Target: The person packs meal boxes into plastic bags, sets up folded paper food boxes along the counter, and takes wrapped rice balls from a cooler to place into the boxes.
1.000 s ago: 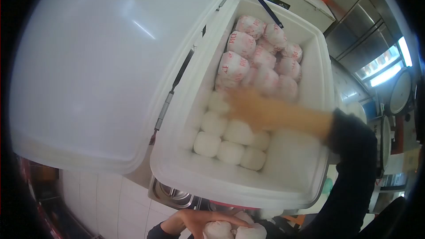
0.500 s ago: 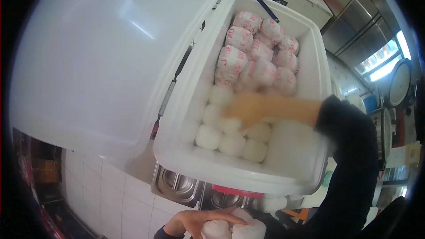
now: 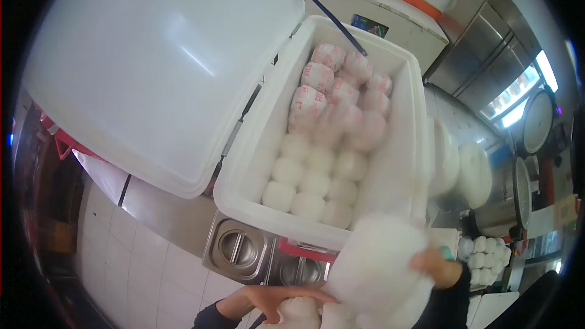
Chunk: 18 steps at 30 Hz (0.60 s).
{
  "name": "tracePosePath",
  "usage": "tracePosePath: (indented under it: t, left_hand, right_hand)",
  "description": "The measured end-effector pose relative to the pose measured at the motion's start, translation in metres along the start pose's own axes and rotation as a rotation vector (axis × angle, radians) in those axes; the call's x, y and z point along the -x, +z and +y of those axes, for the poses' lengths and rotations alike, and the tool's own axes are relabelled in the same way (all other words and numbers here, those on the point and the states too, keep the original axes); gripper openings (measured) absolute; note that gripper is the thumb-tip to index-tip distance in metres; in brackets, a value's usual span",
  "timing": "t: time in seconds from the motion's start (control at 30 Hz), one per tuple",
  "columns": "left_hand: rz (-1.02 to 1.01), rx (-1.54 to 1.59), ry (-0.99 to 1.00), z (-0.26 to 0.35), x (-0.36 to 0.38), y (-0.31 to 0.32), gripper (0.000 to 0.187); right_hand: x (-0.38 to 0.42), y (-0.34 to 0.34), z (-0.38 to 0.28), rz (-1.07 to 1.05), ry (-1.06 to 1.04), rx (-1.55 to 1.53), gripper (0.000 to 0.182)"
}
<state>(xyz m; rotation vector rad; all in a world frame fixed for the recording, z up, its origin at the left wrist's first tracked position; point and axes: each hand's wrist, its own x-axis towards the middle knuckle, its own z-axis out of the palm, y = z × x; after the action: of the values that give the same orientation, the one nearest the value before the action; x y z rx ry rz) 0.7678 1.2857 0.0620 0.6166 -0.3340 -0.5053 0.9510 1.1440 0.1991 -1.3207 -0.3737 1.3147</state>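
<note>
A white cooler box (image 3: 390, 186) stands in front of me, its lid (image 3: 152, 55) swung up to the left. Plain white round buns (image 3: 314, 183) sit in rows at its near end, and round bundles in red-printed paper (image 3: 308, 103) are piled at the far end. At the bottom edge, my left hand (image 3: 268, 301) curls over a few white buns (image 3: 298, 309) near my body. My right hand (image 3: 436, 266), at the box's near right corner, has its fingers closed on a large white thing (image 3: 381, 256), smeared by motion, kind cannot tell.
Steel pans with lids (image 3: 237, 247) and a red edge (image 3: 304, 250) lie before the box. On the right are a tray of white round pieces (image 3: 487, 261), large pots (image 3: 518, 192) and a steel cabinet (image 3: 481, 49). A dark strap (image 3: 329, 12) joins lid and box.
My right hand has left the buns inside the box and come back toward me with the white thing. My left hand stays low with its buns. The view has shifted.
</note>
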Motion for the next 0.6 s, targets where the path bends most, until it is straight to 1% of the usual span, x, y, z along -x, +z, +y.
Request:
tracePosePath:
  t: [0.07, 0.1, 0.13, 0.17, 0.2, 0.23, 0.27, 0.3, 0.37, 0.43, 0.5, 0.6]
  left_hand:
    - [0.052, -0.037, -0.183, -0.001, 0.004, -0.006, 0.093]
    - [0.077, -0.051, -0.282, -0.001, 0.005, -0.007, 0.094]
    - [0.101, -0.062, -0.387, 0.0, 0.005, -0.007, 0.095]
    - [0.098, -0.063, -0.401, 0.001, 0.001, -0.005, 0.095]
    - [0.08, -0.058, -0.421, 0.002, -0.004, -0.003, 0.094]
    - [0.07, -0.045, -0.432, 0.002, -0.007, -0.002, 0.094]
    - [0.059, -0.042, -0.441, 0.002, -0.01, -0.001, 0.093]
    - [0.048, -0.036, -0.451, 0.001, -0.012, -0.001, 0.092]
    - [0.034, -0.028, -0.47, -0.001, -0.014, 0.0, 0.091]
    - [0.028, -0.017, -0.477, -0.002, -0.015, -0.002, 0.09]
    - [0.022, -0.005, -0.478, -0.003, -0.015, -0.004, 0.088]
    - [0.015, 0.026, -0.473, -0.001, -0.017, -0.006, 0.087]
  right_hand:
    - [0.002, 0.01, 0.021, -0.17, 0.131, 0.111, 0.06]
    - [0.001, 0.018, 0.024, -0.171, 0.126, 0.107, 0.06]
    - [0.002, 0.026, 0.027, -0.295, 0.053, 0.141, 0.056]
    - [0.003, 0.029, 0.029, -0.414, -0.021, 0.175, 0.052]
    - [0.003, 0.028, 0.028, -0.401, -0.025, 0.158, 0.052]
    - [0.001, 0.026, 0.024, -0.53, -0.253, 0.471, 0.05]
    - [-0.001, 0.023, 0.02, -0.597, -0.523, 0.751, 0.048]
    - [-0.001, 0.023, 0.02, -0.573, -0.685, 0.864, 0.048]
    - [0.003, 0.025, 0.027, -0.442, -0.698, 0.799, 0.047]
    - [0.005, 0.025, 0.034, -0.388, -0.706, 0.776, 0.046]
    - [0.005, 0.024, 0.037, -0.369, -0.729, 0.777, 0.045]
    - [0.001, 0.022, 0.039, -0.402, -0.758, 0.8, 0.043]
